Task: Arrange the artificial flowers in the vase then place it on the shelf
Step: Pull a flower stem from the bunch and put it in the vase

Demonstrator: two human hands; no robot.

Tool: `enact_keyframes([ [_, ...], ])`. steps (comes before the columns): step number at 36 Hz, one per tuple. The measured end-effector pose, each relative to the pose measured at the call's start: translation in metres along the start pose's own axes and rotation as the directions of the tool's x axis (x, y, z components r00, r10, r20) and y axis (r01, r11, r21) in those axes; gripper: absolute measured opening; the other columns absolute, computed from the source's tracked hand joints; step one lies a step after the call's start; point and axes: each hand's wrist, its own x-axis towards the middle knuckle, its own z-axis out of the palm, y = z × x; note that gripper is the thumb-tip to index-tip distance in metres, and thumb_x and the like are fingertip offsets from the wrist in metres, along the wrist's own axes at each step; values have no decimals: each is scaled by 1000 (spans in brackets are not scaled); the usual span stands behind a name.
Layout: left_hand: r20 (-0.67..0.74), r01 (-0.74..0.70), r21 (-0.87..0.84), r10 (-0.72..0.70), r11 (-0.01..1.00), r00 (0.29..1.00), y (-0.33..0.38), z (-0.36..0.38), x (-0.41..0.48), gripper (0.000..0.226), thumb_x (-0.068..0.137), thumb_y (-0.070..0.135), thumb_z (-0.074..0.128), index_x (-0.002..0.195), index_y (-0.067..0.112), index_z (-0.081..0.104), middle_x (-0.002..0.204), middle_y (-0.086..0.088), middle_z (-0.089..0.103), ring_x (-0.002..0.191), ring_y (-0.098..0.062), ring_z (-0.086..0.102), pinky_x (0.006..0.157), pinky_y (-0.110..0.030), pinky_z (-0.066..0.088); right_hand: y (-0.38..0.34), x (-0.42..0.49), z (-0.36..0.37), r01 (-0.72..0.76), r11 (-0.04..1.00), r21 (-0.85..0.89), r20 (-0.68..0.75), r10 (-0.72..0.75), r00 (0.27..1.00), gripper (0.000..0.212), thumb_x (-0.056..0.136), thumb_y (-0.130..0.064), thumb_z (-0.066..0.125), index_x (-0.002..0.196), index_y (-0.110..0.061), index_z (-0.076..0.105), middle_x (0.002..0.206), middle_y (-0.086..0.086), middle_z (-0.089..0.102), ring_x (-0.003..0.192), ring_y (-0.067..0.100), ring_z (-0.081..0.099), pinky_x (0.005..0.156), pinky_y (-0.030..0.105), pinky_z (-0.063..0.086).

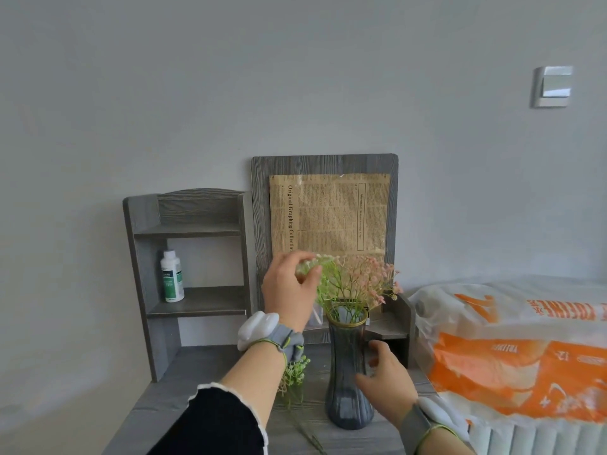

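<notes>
A tall dark grey glass vase (pixel 347 372) with a gold rim stands on the grey table. Pink and white artificial flowers (pixel 361 284) with green stems stand in it. My left hand (pixel 289 287) is raised at the top left of the bunch and pinches a white flower sprig (pixel 310 266). My right hand (pixel 384 379) grips the vase's right side near its middle. Another loose sprig (pixel 294 376) lies on the table under my left forearm. The grey wooden shelf (pixel 193 257) stands at the back left.
A white bottle (pixel 171 277) sits on the shelf's lower board. A grey board with brown newspaper print (pixel 328 211) leans on the wall behind the vase. A small grey box shelf (pixel 394 323) is right of the vase. An orange and white plastic bag (pixel 512 349) lies at the right.
</notes>
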Motion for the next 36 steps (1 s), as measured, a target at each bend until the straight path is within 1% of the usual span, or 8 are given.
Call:
enact_keyframes([
  [4, 95, 11, -19, -9, 1000, 995, 2, 8, -5, 16, 82, 26, 69, 98, 25, 71, 94, 12, 71, 66, 5, 61, 60, -2, 44, -4, 1, 0, 41, 997, 61, -1, -41, 999, 88, 68, -36, 71, 143, -24, 28, 128, -3, 51, 112, 12, 52, 96, 32, 49],
  [9, 96, -28, 84, 20, 996, 995, -2, 12, -6, 10, 82, 18, 68, 86, 23, 75, 84, 9, 74, 73, -5, 63, 68, -23, 53, -11, 3, 1, 89, 987, 136, -12, -88, 996, 94, 65, -43, 80, 141, -23, 30, 130, -5, 53, 116, 13, 52, 101, 31, 46],
  [13, 52, -6, 251, -7, 968, 999, -14, 13, -4, 4, 80, 26, 69, 79, 27, 72, 87, 13, 71, 90, -13, 56, 66, -23, 37, -13, 6, 2, 91, 983, 161, -29, -87, 996, 91, 64, -47, 81, 138, -22, 35, 127, -5, 56, 110, 11, 53, 98, 28, 47],
  [16, 39, 11, 177, -18, 984, 999, -18, 15, -6, 8, 74, 21, 67, 82, 22, 65, 96, 10, 63, 97, -15, 50, 77, -22, 32, -15, 8, 3, 77, 984, 158, -41, -71, 997, 89, 62, -49, 82, 135, -22, 38, 127, -3, 57, 113, 14, 55, 98, 29, 47],
  [21, 54, 123, -3, -123, 992, 991, -15, 22, -11, 36, 65, 24, 67, 94, 25, 47, 98, 11, 46, 93, -11, 48, 67, -14, 32, -16, 11, 5, 69, 987, 146, -34, -65, 997, 82, 64, -48, 81, 131, -22, 42, 125, -4, 60, 106, 10, 56, 93, 26, 48],
  [24, 58, 147, -55, -144, 988, 988, -16, 24, -11, 47, 65, 25, 70, 106, 28, 45, 107, 11, 48, 100, -10, 50, 79, -22, 38, -16, 12, 6, 69, 987, 144, -34, -65, 997, 79, 64, -49, 80, 129, -22, 43, 123, -5, 61, 104, 9, 55, 93, 26, 50],
  [33, 44, 207, -166, -202, 964, 978, -20, 18, -16, 54, 67, 35, 61, 117, 24, 47, 114, 7, 48, 107, -12, 48, 89, -31, 41, -18, 8, 3, 66, 971, 231, 8, -70, 998, 78, 64, -48, 81, 128, -24, 44, 119, -6, 61, 107, 12, 59, 95, 33, 52],
  [36, -4, 323, -307, -341, 895, 940, -25, 16, -20, 49, 68, 34, 58, 116, 24, 48, 114, 6, 49, 104, -11, 50, 84, -27, 41, -21, 5, 0, 68, 921, 384, -9, -70, 997, 72, 65, -41, 81, 127, -25, 47, 117, -4, 63, 106, 13, 61, 96, 39, 52],
])
